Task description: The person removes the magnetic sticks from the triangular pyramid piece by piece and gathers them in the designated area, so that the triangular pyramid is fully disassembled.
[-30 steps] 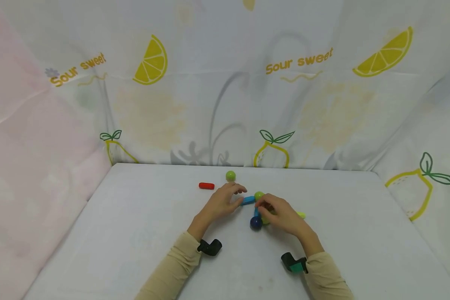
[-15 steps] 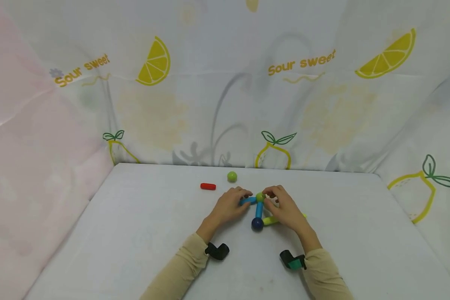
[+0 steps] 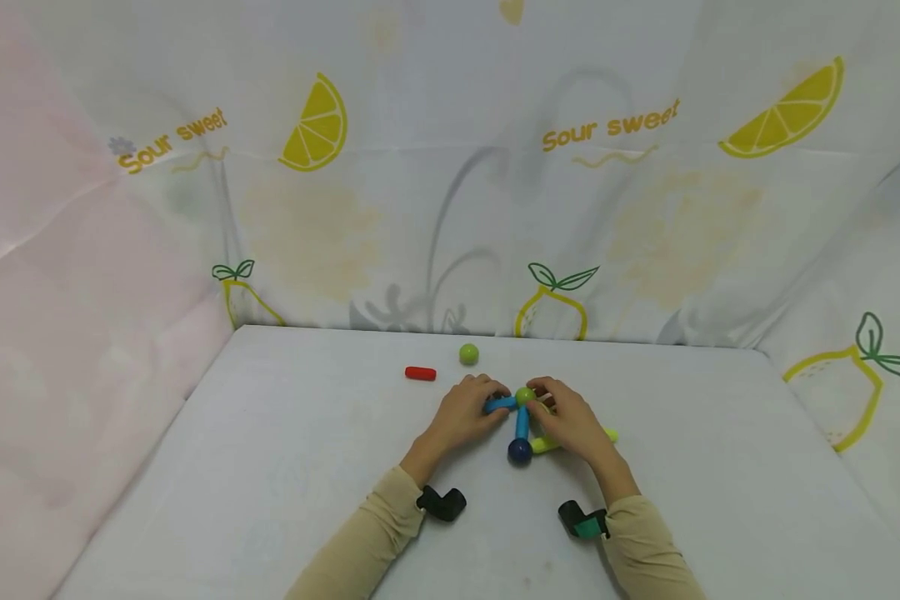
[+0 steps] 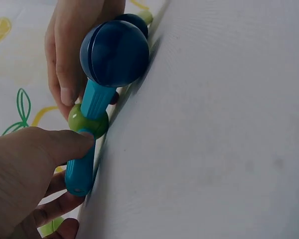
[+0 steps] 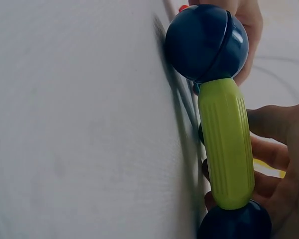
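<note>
Between thumb and fingers, my left hand (image 3: 461, 414) pinches a blue magnetic stick (image 3: 500, 404). That stick's right end meets a green ball (image 3: 525, 396), which my right hand (image 3: 573, 423) holds with thumb and fingertip at its right side. From the ball a second blue stick (image 3: 522, 423) runs toward me to a dark blue ball (image 3: 520, 452). A yellow-green stick (image 5: 225, 144) extends from that ball, partly under my right hand in the head view. The right wrist view shows another dark blue ball (image 5: 235, 223) at its other end.
Farther back on the white table (image 3: 270, 467) lie a red stick (image 3: 421, 373) and a loose green ball (image 3: 468, 354). A printed cloth (image 3: 390, 208) hangs behind the table's back edge. Black camera mounts (image 3: 442, 504) sit on both wrists.
My left hand has moved right and taken hold of the blue stick. My right hand has shifted from over the second blue stick up to the green ball, uncovering that stick.
</note>
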A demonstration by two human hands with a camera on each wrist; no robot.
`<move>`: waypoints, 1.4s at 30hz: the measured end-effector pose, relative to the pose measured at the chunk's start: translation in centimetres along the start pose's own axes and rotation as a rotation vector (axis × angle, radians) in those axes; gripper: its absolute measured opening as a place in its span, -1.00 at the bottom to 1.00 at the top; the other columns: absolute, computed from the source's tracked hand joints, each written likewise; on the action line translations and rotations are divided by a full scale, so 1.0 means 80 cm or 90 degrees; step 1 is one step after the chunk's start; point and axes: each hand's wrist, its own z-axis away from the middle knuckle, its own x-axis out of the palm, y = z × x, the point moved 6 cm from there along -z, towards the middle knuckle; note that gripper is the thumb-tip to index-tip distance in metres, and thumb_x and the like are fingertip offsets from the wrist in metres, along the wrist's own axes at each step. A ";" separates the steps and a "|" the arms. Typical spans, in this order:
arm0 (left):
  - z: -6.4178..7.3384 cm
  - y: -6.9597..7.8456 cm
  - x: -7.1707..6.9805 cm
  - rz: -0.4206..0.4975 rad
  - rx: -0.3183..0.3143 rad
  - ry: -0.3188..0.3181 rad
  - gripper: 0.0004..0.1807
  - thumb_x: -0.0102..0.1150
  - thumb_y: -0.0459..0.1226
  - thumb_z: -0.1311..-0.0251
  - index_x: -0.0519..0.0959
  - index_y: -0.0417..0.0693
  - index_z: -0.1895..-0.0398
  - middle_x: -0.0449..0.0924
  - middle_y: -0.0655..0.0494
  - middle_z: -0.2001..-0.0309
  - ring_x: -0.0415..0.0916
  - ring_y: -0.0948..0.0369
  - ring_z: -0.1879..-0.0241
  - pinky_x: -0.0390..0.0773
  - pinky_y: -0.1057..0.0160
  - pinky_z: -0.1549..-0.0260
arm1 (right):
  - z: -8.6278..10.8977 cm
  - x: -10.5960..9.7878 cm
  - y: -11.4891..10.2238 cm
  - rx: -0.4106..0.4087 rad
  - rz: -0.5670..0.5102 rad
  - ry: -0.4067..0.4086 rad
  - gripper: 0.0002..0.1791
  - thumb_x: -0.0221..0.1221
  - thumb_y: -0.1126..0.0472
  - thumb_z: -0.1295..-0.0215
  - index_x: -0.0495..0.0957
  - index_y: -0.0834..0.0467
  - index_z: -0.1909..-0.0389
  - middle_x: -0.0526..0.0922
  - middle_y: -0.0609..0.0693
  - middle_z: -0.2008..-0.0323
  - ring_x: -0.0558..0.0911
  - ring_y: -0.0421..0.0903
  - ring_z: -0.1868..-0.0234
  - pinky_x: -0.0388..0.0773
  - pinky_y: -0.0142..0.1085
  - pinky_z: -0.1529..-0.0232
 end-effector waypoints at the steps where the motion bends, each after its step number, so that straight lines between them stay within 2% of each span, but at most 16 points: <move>1: 0.000 0.000 0.001 0.000 0.002 0.000 -0.74 0.26 -0.16 -0.15 0.62 0.04 0.08 0.61 0.14 0.23 0.45 0.20 0.22 0.43 0.29 0.30 | 0.000 0.000 0.001 0.004 0.001 0.000 -0.64 0.12 0.12 -0.34 0.45 0.14 -0.10 0.60 0.11 0.06 0.60 0.02 0.08 0.54 -0.07 0.07; 9: -0.001 0.001 0.005 -0.001 0.007 -0.029 -0.74 0.21 -0.15 -0.21 0.61 0.05 0.06 0.60 0.15 0.16 0.45 0.21 0.18 0.47 0.26 0.23 | -0.002 0.001 0.001 -0.002 0.003 0.002 -0.70 0.17 0.07 -0.29 0.48 0.12 0.04 0.61 0.05 0.13 0.61 -0.06 0.17 0.54 -0.15 0.15; 23: 0.001 -0.003 0.003 0.037 0.024 -0.075 -0.74 0.11 -0.20 -0.29 0.57 0.02 -0.01 0.57 0.11 0.07 0.47 0.18 0.03 0.47 0.19 0.00 | 0.000 0.006 -0.001 -0.029 0.019 -0.026 -0.67 0.17 0.05 -0.29 0.50 0.10 0.00 0.62 0.00 0.08 0.58 -0.10 0.15 0.53 -0.16 0.12; 32: 0.001 -0.005 0.006 0.032 0.027 -0.093 -0.73 0.14 -0.19 -0.27 0.57 0.02 -0.01 0.57 0.12 0.07 0.48 0.20 0.07 0.48 0.23 0.03 | 0.002 0.007 -0.005 -0.062 0.033 -0.024 -0.70 0.18 0.09 -0.28 0.50 0.10 0.01 0.62 -0.01 0.11 0.57 -0.12 0.18 0.52 -0.21 0.16; 42: 0.003 -0.004 0.006 0.036 0.035 -0.096 -0.74 0.16 -0.18 -0.26 0.58 0.02 0.01 0.58 0.13 0.08 0.48 0.22 0.08 0.48 0.25 0.05 | 0.002 0.009 -0.005 -0.061 0.032 -0.019 -0.72 0.19 0.12 -0.25 0.51 0.09 0.04 0.62 -0.03 0.14 0.58 -0.13 0.19 0.51 -0.23 0.20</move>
